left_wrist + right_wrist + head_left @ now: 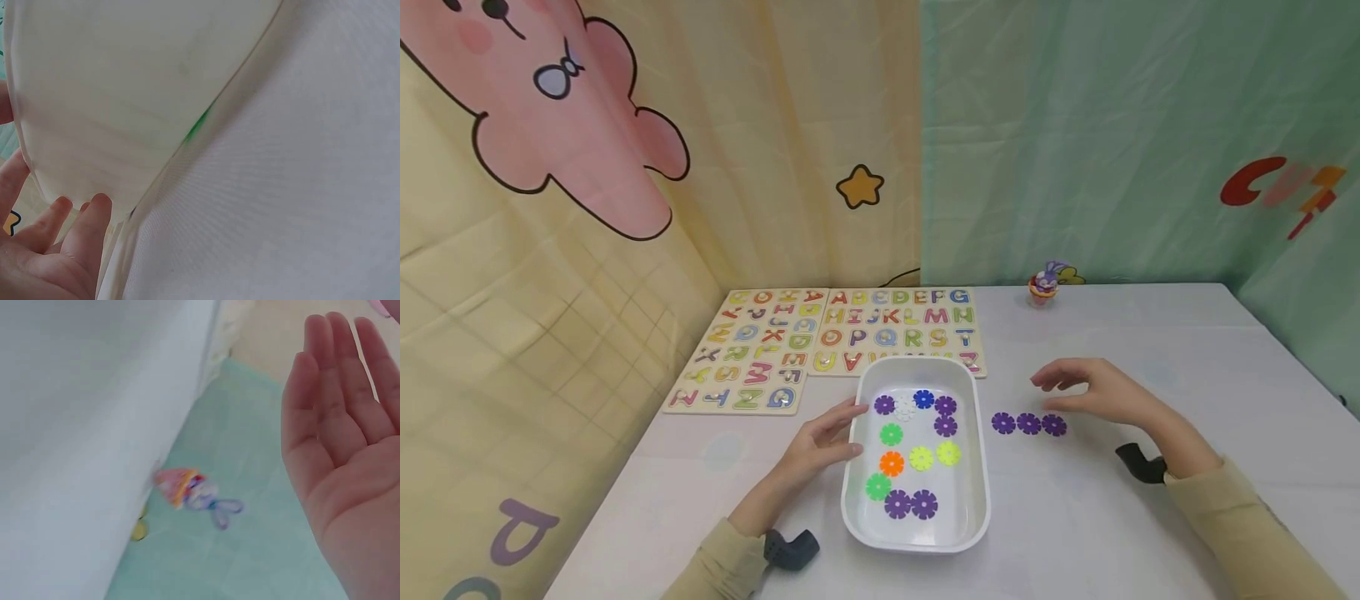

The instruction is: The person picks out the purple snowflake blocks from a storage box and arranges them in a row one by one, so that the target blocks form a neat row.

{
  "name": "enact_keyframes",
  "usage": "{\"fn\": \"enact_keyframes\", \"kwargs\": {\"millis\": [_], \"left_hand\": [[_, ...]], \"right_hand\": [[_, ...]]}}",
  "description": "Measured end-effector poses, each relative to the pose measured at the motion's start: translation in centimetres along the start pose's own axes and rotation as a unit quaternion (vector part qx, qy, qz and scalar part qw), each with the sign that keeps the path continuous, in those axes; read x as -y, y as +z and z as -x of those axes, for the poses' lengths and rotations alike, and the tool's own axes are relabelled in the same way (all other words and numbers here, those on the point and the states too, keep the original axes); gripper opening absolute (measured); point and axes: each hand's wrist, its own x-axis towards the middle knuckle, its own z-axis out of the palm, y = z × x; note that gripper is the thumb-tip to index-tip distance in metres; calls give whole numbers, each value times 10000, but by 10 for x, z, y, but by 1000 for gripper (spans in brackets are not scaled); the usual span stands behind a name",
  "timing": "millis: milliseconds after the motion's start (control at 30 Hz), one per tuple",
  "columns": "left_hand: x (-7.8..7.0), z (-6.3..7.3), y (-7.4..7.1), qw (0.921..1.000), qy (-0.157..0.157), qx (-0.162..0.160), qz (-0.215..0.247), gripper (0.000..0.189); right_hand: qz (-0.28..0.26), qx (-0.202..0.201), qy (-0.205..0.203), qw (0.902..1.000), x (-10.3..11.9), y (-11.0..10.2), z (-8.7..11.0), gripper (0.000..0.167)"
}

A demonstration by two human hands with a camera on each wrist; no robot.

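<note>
My left hand [815,444] holds the left side of a white plastic tray [982,467]. Its thumb and index finger reach the rim; other fingertips [99,203] meet the outer wall. Inside the tray lie notched plastic snowflake discs: orange [892,463], green [891,434], yellow [949,453], blue [923,399], white [905,407] and several purple ones [924,504]. To its right, three purple snowflake discs [1028,423] form a row on the table. Just above that row's right end, my right hand [1097,392] hovers with loosely bent fingers and nothing in them.
Behind the tray, two wooden alphabet puzzle boards [741,354] lie side by side, partly covered by its far end. A small bunny figure in a cone [1043,287] stands at the table's back edge. Printed curtains [790,167] hang around the white-covered table [1150,350].
</note>
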Motion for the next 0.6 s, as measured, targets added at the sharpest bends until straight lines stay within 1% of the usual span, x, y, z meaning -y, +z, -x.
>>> {"fn": "enact_keyframes", "kwargs": {"millis": [167, 267, 400, 600], "left_hand": [[-1, 0, 0, 10000, 22, -6, 5, 53], [-1, 1, 1, 10000, 61, 1, 36, 53], [-2, 1, 1, 10000, 63, -19, 15, 53], [-2, 1, 2, 10000, 5, -43, -7, 53]], "right_hand": [[-230, 227, -217, 9992, 30, -1, -21, 37], [-256, 441, -527, 9973, 46, 2, -34, 36], [-300, 837, -925, 9917, 63, 10, -50, 37], [-352, 1318, -1285, 9823, 79, 24, -72, 32]]}}
